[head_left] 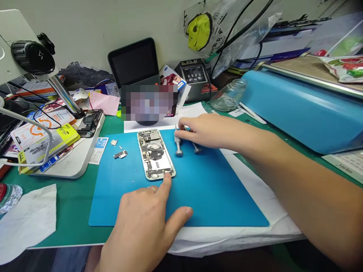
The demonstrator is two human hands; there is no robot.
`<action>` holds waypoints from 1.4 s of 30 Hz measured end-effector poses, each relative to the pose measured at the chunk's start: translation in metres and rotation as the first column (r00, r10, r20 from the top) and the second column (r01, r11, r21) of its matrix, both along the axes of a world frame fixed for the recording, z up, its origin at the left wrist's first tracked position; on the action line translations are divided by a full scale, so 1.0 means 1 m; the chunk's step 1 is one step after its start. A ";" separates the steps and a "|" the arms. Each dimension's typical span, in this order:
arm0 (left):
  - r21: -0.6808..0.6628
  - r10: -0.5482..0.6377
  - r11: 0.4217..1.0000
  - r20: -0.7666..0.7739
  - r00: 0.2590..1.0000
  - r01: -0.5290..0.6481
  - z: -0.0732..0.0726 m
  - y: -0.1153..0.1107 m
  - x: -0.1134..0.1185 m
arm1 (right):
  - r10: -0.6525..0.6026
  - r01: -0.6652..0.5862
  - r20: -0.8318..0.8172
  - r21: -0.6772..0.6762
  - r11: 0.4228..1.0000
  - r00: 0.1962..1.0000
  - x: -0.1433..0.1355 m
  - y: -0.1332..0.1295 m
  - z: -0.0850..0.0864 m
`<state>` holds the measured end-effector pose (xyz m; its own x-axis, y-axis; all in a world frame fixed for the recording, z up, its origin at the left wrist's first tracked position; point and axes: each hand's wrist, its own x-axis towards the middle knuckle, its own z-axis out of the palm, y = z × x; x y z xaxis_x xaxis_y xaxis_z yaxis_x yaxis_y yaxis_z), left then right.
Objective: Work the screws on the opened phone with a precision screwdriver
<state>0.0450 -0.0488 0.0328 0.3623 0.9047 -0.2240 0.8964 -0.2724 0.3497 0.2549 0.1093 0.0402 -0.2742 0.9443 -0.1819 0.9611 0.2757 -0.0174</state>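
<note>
An opened smartphone [156,152], its inner boards and connectors exposed, lies on the blue mat [210,192]. My left hand [144,223] rests an outstretched index fingertip on the phone's near end; its thumb is spread and it holds nothing. Right of the phone, my right hand [195,130] has thumb and index finger closed around a slim silver screwdriver [178,145]. A second screwdriver [196,148] lies partly under that hand. Left of the phone sit small detached parts: a dark metal bracket piece [120,154] and a pale little piece [114,142]. Tiny specks, perhaps screws, dot the mat.
A smart display [134,62] stands behind the phone, partly blurred out. At left, boxes [51,143] and another opened phone [90,122] lie on a white stand base [82,162]. A glass jar [229,94] and a large blue case [300,109] flank the right side.
</note>
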 end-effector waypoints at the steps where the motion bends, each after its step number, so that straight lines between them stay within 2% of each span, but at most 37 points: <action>1: -0.001 -0.001 1.000 -0.002 1.000 0.000 0.000 0.000 0.000 | 0.003 -0.003 -0.002 -0.002 1.000 1.000 -0.001 0.000 0.000; 15: 0.014 0.002 1.000 0.023 1.000 -0.002 -0.002 0.000 -0.002 | 0.094 -0.074 -0.103 0.187 0.980 0.990 -0.001 0.000 -0.001; 20: 0.012 -0.001 1.000 0.022 1.000 0.001 -0.002 0.000 -0.002 | 0.245 -0.229 -0.085 0.159 0.960 0.966 0.004 0.003 -0.007; 23: 0.006 -0.007 1.000 0.000 1.000 0.007 -0.002 -0.001 -0.002 | 0.346 -0.330 -0.071 0.175 0.928 0.935 0.005 0.004 -0.011; 27: 0.006 -0.018 1.000 -0.062 0.998 0.018 -0.001 -0.003 0.001 | 0.424 -0.404 -0.057 0.207 0.891 0.904 0.003 0.002 -0.010; 31: -0.004 -0.031 1.000 -0.111 0.993 0.031 0.000 -0.004 0.005 | 0.379 -0.369 -0.013 0.201 0.907 0.925 0.001 -0.002 -0.004; 36: 0.003 -0.034 0.999 -0.098 0.995 0.035 0.000 -0.002 0.004 | 0.311 -0.302 -0.013 0.201 0.932 0.950 0.001 -0.005 -0.001; 42: 0.006 -0.034 0.999 -0.067 0.997 0.035 0.001 -0.001 0.002 | 0.317 -0.297 -0.058 0.220 0.929 0.947 -0.003 -0.006 -0.002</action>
